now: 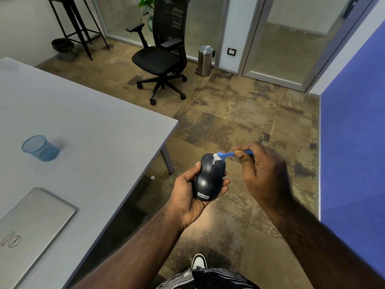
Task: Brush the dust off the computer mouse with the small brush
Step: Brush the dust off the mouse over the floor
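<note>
In the head view, a blue mesh cup (39,148) is seen standing on the grey table (87,113), towards its left side; nothing can be made out inside it. A closed silver laptop (34,222) lies flat near the table's near edge, well apart from the cup. The table's right corner is carried on a grey leg (167,161).

The computer mouse (209,177) is held off the table, above the patterned floor (239,113) just beyond the table's right corner. It is cradled in the left hand (187,197), palm up, with the thumb laid along its left side and the fingertips curled round its right side; a white brand label is seen at its near end. The small brush (233,154), blue-handled with pale bristles, is pinched between the thumb and fingers of the right hand (264,174), which is blurred. The bristles are pressed onto the far end of the mouse, beside the scroll wheel, while the handle runs out to the right.

Further off, a black office chair (162,57) stands on the floor, with a steel pedal bin (205,60) just beside the glass partition (291,34). A tall black stool (73,24) and a dark round bin (62,45) are placed at the far left. A blue wall panel (354,132) fills the right side. A white shoe (199,261) is seen at the bottom edge.
</note>
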